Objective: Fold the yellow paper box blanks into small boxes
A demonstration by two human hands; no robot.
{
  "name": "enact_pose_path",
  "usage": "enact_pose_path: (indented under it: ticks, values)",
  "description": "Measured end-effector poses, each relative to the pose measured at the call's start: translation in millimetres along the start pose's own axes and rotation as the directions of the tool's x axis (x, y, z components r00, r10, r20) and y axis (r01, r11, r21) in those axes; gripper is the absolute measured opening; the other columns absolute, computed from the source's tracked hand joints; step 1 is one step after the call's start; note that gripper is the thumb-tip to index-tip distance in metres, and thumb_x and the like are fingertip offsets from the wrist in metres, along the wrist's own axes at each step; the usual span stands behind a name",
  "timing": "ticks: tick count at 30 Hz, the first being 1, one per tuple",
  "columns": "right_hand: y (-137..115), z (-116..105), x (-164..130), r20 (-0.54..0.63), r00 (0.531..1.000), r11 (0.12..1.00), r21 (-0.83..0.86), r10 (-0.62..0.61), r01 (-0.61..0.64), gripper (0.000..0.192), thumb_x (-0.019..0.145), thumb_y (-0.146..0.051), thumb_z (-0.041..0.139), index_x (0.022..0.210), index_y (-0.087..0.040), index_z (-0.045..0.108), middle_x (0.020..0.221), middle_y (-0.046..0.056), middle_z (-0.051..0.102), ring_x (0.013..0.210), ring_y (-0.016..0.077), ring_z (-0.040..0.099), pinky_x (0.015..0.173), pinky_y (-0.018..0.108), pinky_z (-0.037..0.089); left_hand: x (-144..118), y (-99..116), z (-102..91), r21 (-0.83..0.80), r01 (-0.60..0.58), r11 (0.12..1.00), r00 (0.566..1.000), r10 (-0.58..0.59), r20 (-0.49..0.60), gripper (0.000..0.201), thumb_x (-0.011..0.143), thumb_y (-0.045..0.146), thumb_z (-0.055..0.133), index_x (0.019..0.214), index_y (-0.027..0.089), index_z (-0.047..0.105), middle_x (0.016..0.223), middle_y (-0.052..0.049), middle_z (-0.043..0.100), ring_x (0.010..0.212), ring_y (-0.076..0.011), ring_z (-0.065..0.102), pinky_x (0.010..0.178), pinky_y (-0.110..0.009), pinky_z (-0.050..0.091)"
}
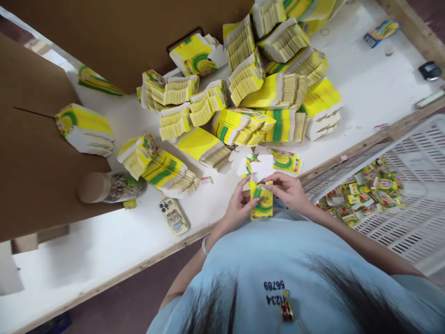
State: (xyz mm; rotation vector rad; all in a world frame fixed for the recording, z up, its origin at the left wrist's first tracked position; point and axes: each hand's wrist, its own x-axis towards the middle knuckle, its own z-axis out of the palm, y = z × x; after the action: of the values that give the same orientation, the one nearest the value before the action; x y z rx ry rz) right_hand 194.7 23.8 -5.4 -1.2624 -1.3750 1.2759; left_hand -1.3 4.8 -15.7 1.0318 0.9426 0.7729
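Far left: brown cardboard sheet [31, 153] leaned over the white worktop [104, 241]. One bundle of flat yellow cartons [85, 127] lay against its edge. Below it a clear jar with a tan lid [109, 187] lay on its side, contents speckled. Near the front edge, a phone in a cartoon case [174, 216] lay back up.

Centre: big heap of banded yellow-and-green carton blanks [257, 93] spread across the worktop, bundles tilted every way. One loose printed blank [287, 161] lay flat just in front of the heap.

At the near edge, both hands met over a small yellow-green carton [261, 200]. It was held upright, off the worktop and close to the body, white flaps open at the top. Left hand [239, 204]: grip closed on the carton's left side, fingers curled round it. Right hand [290, 190]: fingertips pinched the carton's upper right edge by the flaps. A pale bracelet [205, 245] sat on the left wrist.

Right: white slotted plastic crate [417, 176] beyond the worktop's wooden rim, holding a pile of small folded cartons [365, 190]. Far right corner of the worktop: a blue-and-yellow box [382, 30], a small dark object [429, 70], too small to identify
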Motion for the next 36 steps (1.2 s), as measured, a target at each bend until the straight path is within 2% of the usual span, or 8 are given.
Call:
enact_pose_path:
  ticks: [3,6,9,12,17,24,31,36]
  values:
    - [-4.3,-4.0,1.9,0.083,0.997,1.000,-0.022,-0.011,0.013,0.035,0.100,-0.048,0.056,0.081,-0.021,0.067,0.071,0.000,0.067,0.064,0.0141,0.063,0.062,0.026,0.053,4.4,5.4,-6.1,0.033,0.010,0.999,0.998,-0.012,0.060,0.062,0.083,0.044,0.080,0.132,0.023,0.048,0.094,-0.004,0.076,0.076,-0.0169,0.074,0.067,-0.026,0.059]
    - [-6.2,-0.4,1.8,0.052,0.996,0.993,-0.091,-0.068,0.073,0.036,0.103,-0.050,0.049,0.090,-0.021,0.066,0.076,0.002,0.065,0.065,0.0148,0.062,0.064,0.028,0.054,9.8,4.1,-6.4,0.065,-0.053,0.996,0.998,0.051,0.031,0.049,0.082,0.042,0.081,0.117,0.023,0.054,0.096,-0.003,0.073,0.077,-0.0155,0.073,0.064,-0.023,0.057]
    - [-3.6,3.0,2.0,0.008,0.997,0.991,-0.111,-0.073,0.074,0.037,0.104,-0.051,0.047,0.118,-0.021,0.065,0.088,0.007,0.070,0.074,0.0176,0.069,0.073,0.032,0.059,12.7,-2.5,-2.4,0.030,-0.126,0.992,0.990,0.128,-0.064,0.057,0.087,0.048,0.075,0.132,0.026,0.048,0.097,-0.003,0.073,0.075,-0.0139,0.072,0.063,-0.023,0.056]
    - [3.0,-3.2,3.3,0.100,0.989,0.985,-0.125,-0.110,0.123,0.040,0.105,-0.048,0.044,0.128,-0.024,0.066,0.097,0.009,0.077,0.092,0.0213,0.075,0.088,0.038,0.061,11.6,-4.8,0.6,0.012,-0.167,0.986,0.981,0.167,-0.099,0.076,0.089,0.060,0.067,0.152,0.028,0.038,0.099,-0.005,0.075,0.071,-0.0139,0.070,0.062,-0.024,0.056]
    - [4.1,-24.9,4.7,0.311,0.934,0.965,-0.136,-0.174,0.225,0.046,0.088,-0.060,0.069,0.119,-0.027,0.075,0.128,0.012,0.074,0.123,0.0312,0.068,0.108,0.052,0.054,7.2,9.7,-3.0,0.160,-0.102,0.982,0.989,0.118,-0.094,0.057,0.100,0.061,0.048,0.129,0.018,0.071,0.118,-0.013,0.076,0.085,-0.0173,0.072,0.066,-0.024,0.057]
    - [-27.1,-18.0,5.8,0.421,0.884,0.978,-0.040,0.203,-0.205,0.041,0.088,-0.037,0.068,0.125,-0.020,0.065,0.100,0.004,0.074,0.075,0.0148,0.070,0.069,0.028,0.060,5.5,20.8,-4.5,0.255,-0.013,0.967,0.988,0.051,-0.144,0.051,0.096,0.053,0.060,0.130,0.017,0.072,0.122,-0.012,0.078,0.104,-0.0199,0.073,0.092,-0.030,0.059]
    - [-37.7,-6.2,5.3,0.275,0.956,0.970,-0.241,0.103,-0.035,0.037,0.079,-0.022,0.066,0.116,-0.021,0.060,0.095,0.003,0.068,0.069,0.0139,0.060,0.062,0.027,0.050,1.7,17.6,-0.1,0.239,0.006,0.971,0.974,0.048,-0.220,0.052,0.091,0.051,0.068,0.129,0.016,0.072,0.119,-0.010,0.079,0.094,-0.0169,0.074,0.087,-0.029,0.060]
    - [-36.9,-8.4,4.7,0.360,0.915,0.977,-0.170,0.181,-0.126,0.038,0.082,-0.024,0.067,0.119,-0.023,0.058,0.084,-0.001,0.066,0.064,0.0130,0.060,0.058,0.025,0.049,2.2,17.7,2.4,0.216,0.021,0.976,0.970,0.033,-0.242,0.053,0.089,0.053,0.070,0.127,0.016,0.074,0.108,-0.009,0.081,0.084,-0.0156,0.072,0.076,-0.026,0.059]
